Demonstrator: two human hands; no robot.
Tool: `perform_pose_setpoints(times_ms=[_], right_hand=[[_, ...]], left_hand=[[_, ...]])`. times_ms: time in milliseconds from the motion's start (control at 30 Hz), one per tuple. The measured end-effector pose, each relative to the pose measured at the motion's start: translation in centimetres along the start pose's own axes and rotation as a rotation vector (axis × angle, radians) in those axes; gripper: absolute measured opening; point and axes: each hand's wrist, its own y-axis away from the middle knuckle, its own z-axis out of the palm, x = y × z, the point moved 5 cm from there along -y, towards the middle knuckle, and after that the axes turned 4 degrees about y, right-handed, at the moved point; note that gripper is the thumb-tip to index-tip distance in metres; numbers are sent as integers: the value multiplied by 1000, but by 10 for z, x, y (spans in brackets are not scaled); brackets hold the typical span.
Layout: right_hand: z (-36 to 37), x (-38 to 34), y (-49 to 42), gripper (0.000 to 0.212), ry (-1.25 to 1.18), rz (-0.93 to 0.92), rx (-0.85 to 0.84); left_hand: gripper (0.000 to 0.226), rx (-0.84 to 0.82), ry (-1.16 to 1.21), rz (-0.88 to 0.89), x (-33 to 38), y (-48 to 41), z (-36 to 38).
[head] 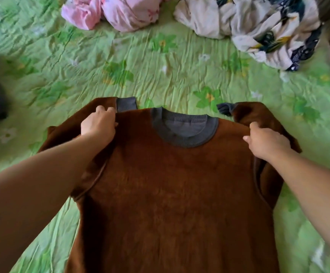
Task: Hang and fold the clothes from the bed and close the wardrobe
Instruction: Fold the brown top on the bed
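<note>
L hand (98,124) & R hand (266,144) each pinch a sweater (170,194) shoulder; best keep pull even, lay flat on bed (160,66).

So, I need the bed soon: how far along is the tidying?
No finished pile shows. In hand: the left hand and right hand grip the brown sweater at its shoulders. Left: the pink clothes and patterned clothes lie crumpled on the bed; wardrobe unseen.

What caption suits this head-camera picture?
Left hand and right hand hold a brown sweater by its shoulders over the green bed.
</note>
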Motion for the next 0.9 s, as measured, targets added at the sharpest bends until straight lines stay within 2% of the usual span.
perform_pose_setpoints(times_ms=[133, 200, 233, 267, 333, 400, 433, 500, 567, 633, 700, 767, 833, 900], right_hand=[[-14, -26, 15, 60, 53, 10, 230], [-24, -69, 35, 71, -38, -159, 325], [-25, -95, 46, 74, -68, -273, 315], [-22, -122, 58, 77, -94, -378, 258], [-5, -169, 77, 85, -100, -511, 31], [15, -192, 85, 93, -53, -507, -172], [21, -197, 85, 94, -25, -483, -206], [23, -202, 84, 93, 20, -430, -208], [21, -205, 86, 91, 73, -375, -188], [17, -210, 92, 90, 116, -336, -170], [10, -216, 100, 89, 103, -325, -138], [-3, -223, 109, 80, -5, -370, -92], [-25, -230, 116, 61, -293, -400, -45], [-52, -233, 123, 46, -740, -328, -97]], left_hand=[[48, 47, 6, -31, -14, 0, 1], [49, 169, 138, -136, -36, 2, -2], [45, 207, 223, -200, -51, 3, -2], [42, 200, 294, -255, -66, 3, -1], [45, 58, 273, -262, -87, 4, 3], [59, -75, 130, -180, -95, 12, 5], [59, -80, 84, -132, -96, 17, 4], [40, 41, 85, -83, -100, 23, -4], [27, 176, 156, -151, -111, 29, -15], [26, 285, 349, -274, -127, 36, -29], [25, 405, 645, -372, -138, 42, -47], [20, 480, 896, -340, -134, 45, -69], [19, 489, 1145, -257, -116, 52, -96], [23, 442, 1314, -177, -90, 63, -123]])
